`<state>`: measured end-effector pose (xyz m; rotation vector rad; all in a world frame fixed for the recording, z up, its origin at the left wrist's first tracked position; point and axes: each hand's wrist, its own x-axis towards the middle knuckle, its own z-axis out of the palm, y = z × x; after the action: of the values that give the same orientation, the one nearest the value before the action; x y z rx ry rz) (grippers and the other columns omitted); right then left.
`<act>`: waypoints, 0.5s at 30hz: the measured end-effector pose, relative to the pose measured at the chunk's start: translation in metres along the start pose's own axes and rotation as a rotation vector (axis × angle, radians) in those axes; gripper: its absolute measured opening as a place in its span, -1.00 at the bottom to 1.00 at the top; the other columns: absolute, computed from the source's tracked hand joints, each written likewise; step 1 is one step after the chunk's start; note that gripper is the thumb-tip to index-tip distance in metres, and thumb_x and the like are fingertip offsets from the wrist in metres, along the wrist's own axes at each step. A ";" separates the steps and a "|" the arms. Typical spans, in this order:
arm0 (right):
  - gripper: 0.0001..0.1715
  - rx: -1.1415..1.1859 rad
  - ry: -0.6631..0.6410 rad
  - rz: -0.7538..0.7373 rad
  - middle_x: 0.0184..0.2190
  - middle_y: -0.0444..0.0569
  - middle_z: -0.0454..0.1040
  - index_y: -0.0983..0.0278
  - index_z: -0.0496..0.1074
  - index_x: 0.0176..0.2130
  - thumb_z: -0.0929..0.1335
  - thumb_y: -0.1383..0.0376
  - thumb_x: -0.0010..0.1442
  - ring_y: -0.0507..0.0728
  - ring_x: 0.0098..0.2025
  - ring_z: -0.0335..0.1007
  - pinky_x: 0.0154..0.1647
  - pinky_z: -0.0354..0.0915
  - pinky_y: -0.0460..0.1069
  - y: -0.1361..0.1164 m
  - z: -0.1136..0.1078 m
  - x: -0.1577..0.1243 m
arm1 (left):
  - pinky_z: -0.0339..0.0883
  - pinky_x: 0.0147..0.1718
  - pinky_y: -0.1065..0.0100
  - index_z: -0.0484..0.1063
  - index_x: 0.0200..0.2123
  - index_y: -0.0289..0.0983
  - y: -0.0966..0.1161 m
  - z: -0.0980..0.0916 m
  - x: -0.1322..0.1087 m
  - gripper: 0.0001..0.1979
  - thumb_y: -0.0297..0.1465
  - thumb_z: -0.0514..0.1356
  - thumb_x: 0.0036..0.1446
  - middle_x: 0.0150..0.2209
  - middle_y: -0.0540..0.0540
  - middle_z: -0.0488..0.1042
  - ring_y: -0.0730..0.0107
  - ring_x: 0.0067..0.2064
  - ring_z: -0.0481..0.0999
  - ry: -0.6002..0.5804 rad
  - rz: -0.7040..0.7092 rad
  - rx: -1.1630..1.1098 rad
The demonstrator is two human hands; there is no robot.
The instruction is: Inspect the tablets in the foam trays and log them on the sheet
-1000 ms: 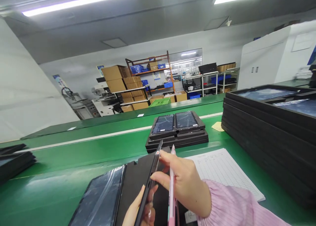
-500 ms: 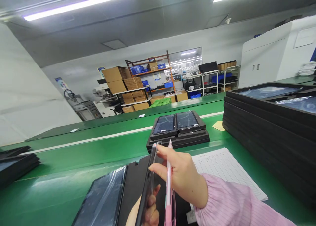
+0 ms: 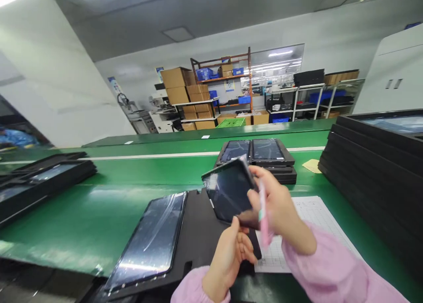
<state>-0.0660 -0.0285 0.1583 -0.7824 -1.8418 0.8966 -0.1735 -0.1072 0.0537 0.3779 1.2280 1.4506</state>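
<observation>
Both my hands hold a dark tablet (image 3: pixel 229 190) tilted above a black foam tray (image 3: pixel 194 237), its glossy face turned toward me. My left hand (image 3: pixel 231 254) grips the tablet's lower edge from below. My right hand (image 3: pixel 279 206) grips its right edge and also carries a pink pen (image 3: pixel 263 219) between the fingers. A second tablet (image 3: pixel 153 239) wrapped in clear film lies in the tray's left slot. A printed grid sheet (image 3: pixel 313 219) lies on the green bench under my right forearm.
A low stack of black trays with two tablets on top (image 3: pixel 256 155) sits behind my hands. A tall tray stack (image 3: pixel 373 162) stands at the right, more trays (image 3: pixel 42 179) at the left. Shelves with cardboard boxes (image 3: pixel 185 95) line the back wall.
The tablet has turned from edge-on to face-on toward me. The view has shifted down and left, showing more of the bench's left side.
</observation>
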 end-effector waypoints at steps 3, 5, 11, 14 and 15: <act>-0.55 0.176 -0.078 0.037 -0.34 -0.12 0.51 0.23 0.31 0.00 0.34 0.33 0.07 0.07 -0.36 0.44 -0.35 0.34 -0.08 0.011 -0.035 0.018 | 0.20 -0.59 0.44 0.42 -0.61 -0.30 0.015 -0.021 -0.013 -0.68 -0.22 0.20 0.06 -0.69 -0.14 0.38 0.35 -0.61 0.37 0.013 0.468 0.431; -0.51 0.310 -0.190 0.068 -0.33 -0.11 0.51 0.20 0.32 0.02 0.38 0.28 0.06 0.09 -0.33 0.44 -0.37 0.33 -0.08 0.015 -0.056 0.026 | 0.28 -0.34 0.45 0.48 -0.54 -0.27 0.034 -0.040 -0.023 -0.88 -0.35 0.31 -0.08 -0.51 -0.11 0.46 0.33 -0.41 0.41 0.291 0.984 0.557; -0.48 0.392 -0.600 0.150 -0.31 -0.08 0.49 0.25 0.30 0.04 0.38 0.26 0.07 0.07 -0.33 0.42 -0.40 0.28 -0.10 0.019 -0.071 0.039 | 0.23 -0.10 0.40 0.52 -0.25 -0.30 0.085 -0.060 -0.034 -0.54 -0.30 0.43 -0.32 -0.21 -0.12 0.49 0.15 -0.12 0.40 0.069 0.455 0.716; -0.47 0.288 -0.645 0.166 -0.38 -0.11 0.44 0.30 0.27 0.06 0.36 0.26 0.10 0.02 -0.42 0.33 -0.45 0.20 -0.13 0.025 -0.060 0.051 | 0.29 -0.22 0.31 0.47 -0.29 -0.32 0.075 -0.062 -0.023 -0.65 -0.14 0.21 0.00 -0.33 -0.11 0.50 0.16 -0.23 0.43 -0.212 0.145 0.761; -0.47 0.232 -0.632 0.162 -0.40 -0.13 0.42 0.31 0.28 0.05 0.36 0.26 0.08 0.00 -0.45 0.30 -0.46 0.17 -0.13 0.029 -0.056 0.057 | 0.29 -0.20 0.30 0.46 -0.27 -0.32 0.069 -0.064 -0.017 -0.62 -0.11 0.19 0.02 -0.32 -0.11 0.50 0.16 -0.22 0.42 -0.212 0.139 0.719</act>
<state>-0.0322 0.0472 0.1777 -0.5386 -2.1678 1.5653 -0.2549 -0.1388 0.0919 1.0906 1.5403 1.0025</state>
